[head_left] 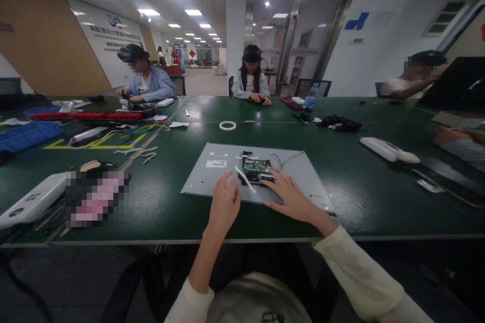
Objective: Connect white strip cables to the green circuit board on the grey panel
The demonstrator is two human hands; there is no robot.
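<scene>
Reaching over the circuit board (254,165), right hand (292,198) splayed, gripping nothing, partly hiding its right side. Board lies on grey panel (293,179). Left hand (226,203) near white strip (245,179), fingers loosely bent; any grip, cannot tell. Label print illegible.

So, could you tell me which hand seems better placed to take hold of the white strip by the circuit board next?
Probably the left hand: its curled fingers sit just left of the white strip, while the right hand reaches over the circuit board from the far side.
</scene>
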